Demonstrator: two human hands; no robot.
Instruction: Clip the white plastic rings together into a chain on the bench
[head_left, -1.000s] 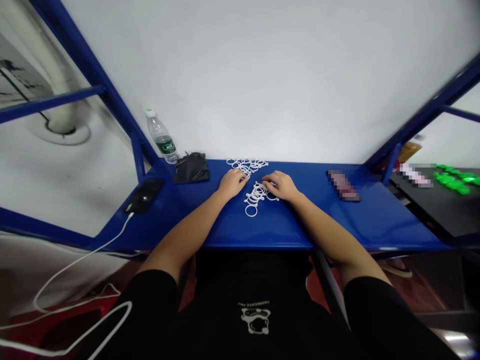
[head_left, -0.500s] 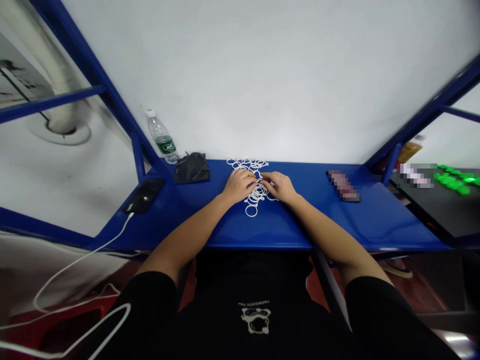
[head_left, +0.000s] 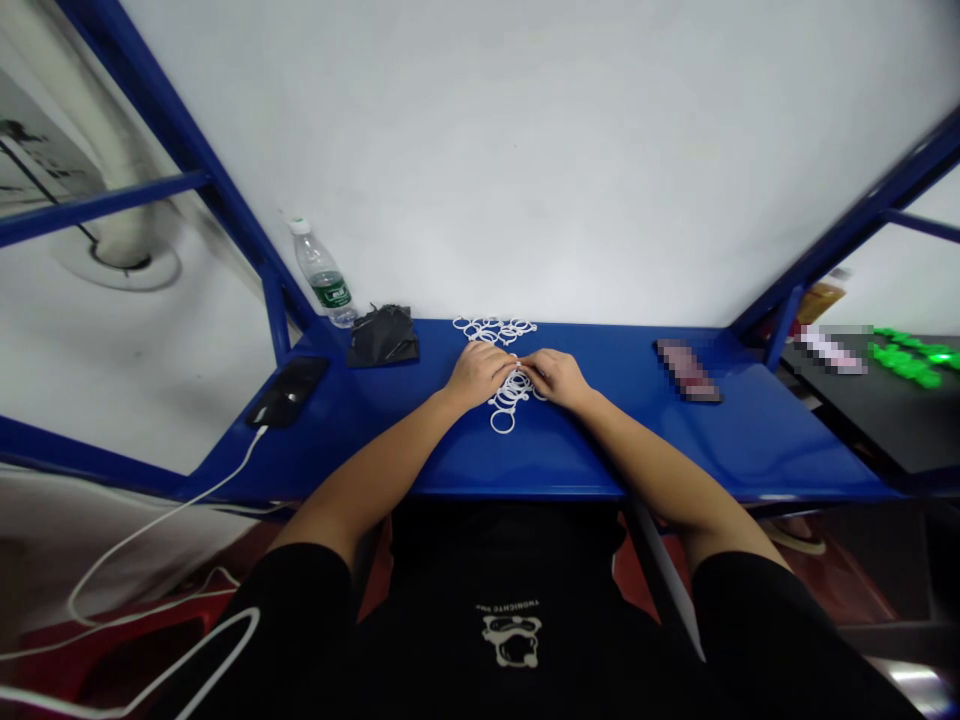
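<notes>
Several white plastic rings [head_left: 507, 398] lie in a loose pile on the blue shelf [head_left: 525, 460], with more rings [head_left: 495, 326] spread further back near the wall. My left hand [head_left: 478, 372] and my right hand [head_left: 556, 375] meet over the pile, fingertips touching at its top. Both hands have their fingers curled and pinched together on the rings. What exactly sits between the fingers is too small to make out.
A water bottle [head_left: 324, 273] stands at the back left beside a crumpled black cloth [head_left: 383, 335]. A black phone [head_left: 289, 392] with a white cable [head_left: 150, 520] lies at the left end. A blurred flat object [head_left: 687, 370] lies to the right. Green parts [head_left: 911, 360] sit on a neighbouring black table.
My two hands have drawn together over the ring pile; the left hand moved right and the right hand moved left until the fingertips met.
</notes>
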